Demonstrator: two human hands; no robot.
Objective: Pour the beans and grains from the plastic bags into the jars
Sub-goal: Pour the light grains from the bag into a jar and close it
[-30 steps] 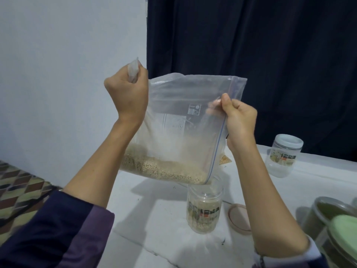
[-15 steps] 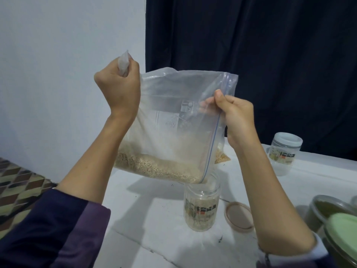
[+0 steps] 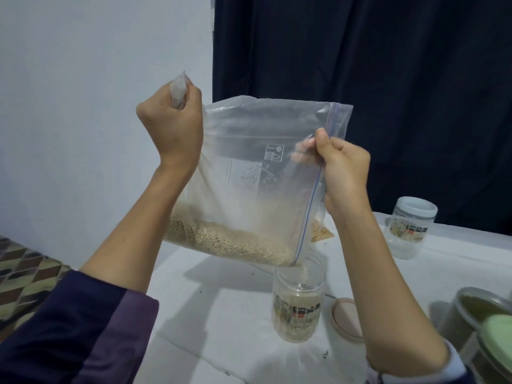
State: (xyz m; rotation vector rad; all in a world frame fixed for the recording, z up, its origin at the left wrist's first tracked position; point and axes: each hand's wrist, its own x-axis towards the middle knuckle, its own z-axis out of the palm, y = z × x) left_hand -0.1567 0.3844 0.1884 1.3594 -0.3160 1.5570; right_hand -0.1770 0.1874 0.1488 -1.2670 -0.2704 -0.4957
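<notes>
A large clear zip bag [image 3: 257, 173] hangs in the air, turned on its side, with pale beige grains [image 3: 230, 239] along its lower edge. My left hand [image 3: 171, 128] is clenched on the bag's bottom corner, held high. My right hand [image 3: 343, 173] pinches the zip edge. The bag's lowest corner sits just over an open clear jar [image 3: 298, 300] with a printed label, and a thin stream of grains falls into it. The jar holds grains in its lower part.
The jar's tan lid [image 3: 346, 318] lies on the white table [image 3: 221, 314] to its right. A capped jar [image 3: 410, 227] stands at the back right. Jars with green contents and a green lid [image 3: 496, 332] crowd the right edge. A small bag of grain [image 3: 320, 231] lies behind the big bag.
The bag's lower corner has come down closer to the jar mouth, and grains now trickle into the jar. Both hands keep the same grip.
</notes>
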